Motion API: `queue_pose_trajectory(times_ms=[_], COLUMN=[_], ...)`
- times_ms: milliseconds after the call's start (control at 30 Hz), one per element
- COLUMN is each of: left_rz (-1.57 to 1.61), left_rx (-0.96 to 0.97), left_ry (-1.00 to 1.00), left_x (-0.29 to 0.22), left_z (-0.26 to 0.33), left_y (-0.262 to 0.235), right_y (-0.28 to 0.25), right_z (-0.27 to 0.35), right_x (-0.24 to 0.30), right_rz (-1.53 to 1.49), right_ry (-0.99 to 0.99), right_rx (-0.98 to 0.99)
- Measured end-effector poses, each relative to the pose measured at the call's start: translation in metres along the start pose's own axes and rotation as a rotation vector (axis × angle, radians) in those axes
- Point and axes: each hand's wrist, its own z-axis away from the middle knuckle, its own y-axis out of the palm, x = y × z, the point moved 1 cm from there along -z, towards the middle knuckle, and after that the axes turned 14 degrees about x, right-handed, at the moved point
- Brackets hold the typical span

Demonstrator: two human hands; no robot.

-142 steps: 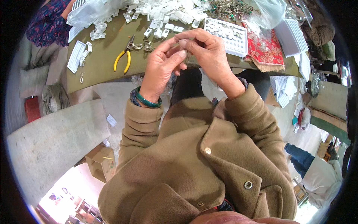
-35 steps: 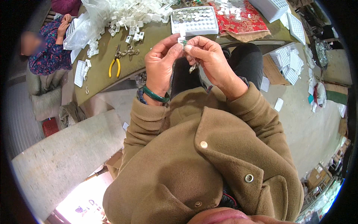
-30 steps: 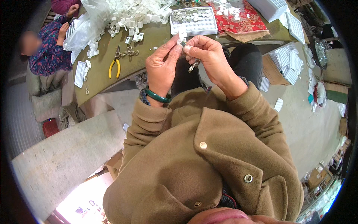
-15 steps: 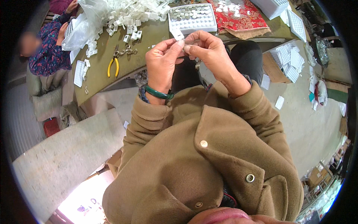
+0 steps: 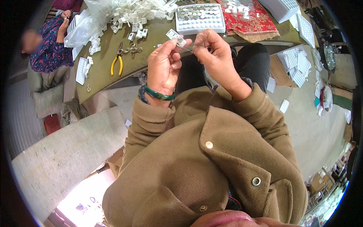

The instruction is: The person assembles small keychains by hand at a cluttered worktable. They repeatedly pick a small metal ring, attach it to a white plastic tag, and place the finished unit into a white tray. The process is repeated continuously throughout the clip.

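Note:
My left hand (image 5: 165, 64), with a green bangle at its wrist, pinches a small white rectangular plastic piece (image 5: 174, 36) between thumb and fingers, just above the table's near edge. Close by on the right, my right hand (image 5: 216, 53) is closed round a thin metal tool (image 5: 188, 49). Its narrow end points toward the white piece, and a dark rounded part of it shows among the fingers. Whether the tip touches the piece I cannot tell. Behind the hands lies a white tray (image 5: 200, 28) with rows of small round silvery discs.
A heap of white plastic pieces (image 5: 140, 13) covers the table's far part, beside a clear plastic bag (image 5: 85, 26). Yellow-handled pliers (image 5: 117, 65) lie left, near metal bits (image 5: 135, 49). A red patterned cloth (image 5: 249, 19) is right. Another person (image 5: 49, 49) sits far left.
My hands have drawn apart, baring the thin metal tool between them. The white piece has moved slightly left and tilted in my left hand. The view has shifted slightly.

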Motion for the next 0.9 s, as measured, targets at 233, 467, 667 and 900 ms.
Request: queue_pose_trajectory(times_ms=[233, 467, 667, 900], left_rz=[0.446, 0.202, 0.113, -0.012], left_rx=[0.125, 0.065, 0.094, 0.194], left_ry=[-0.171, -0.107, -0.032, -0.081], left_x=[-0.001, 0.006, 0.006, 0.023], left_z=[-0.005, -0.012, -0.017, -0.020], left_y=[-0.018, -0.019, -0.021, -0.021], right_y=[-0.002, -0.018, -0.049, -0.068], right_z=[0.000, -0.002, -0.015, -0.056], right_x=[-0.010, -0.007, 0.019, 0.001], right_rz=[0.172, 0.428, 0.771, 1.106], right_ry=[0.034, 0.122, -0.106, -0.095], right_rx=[-0.008, 0.055, -0.137, -0.131])
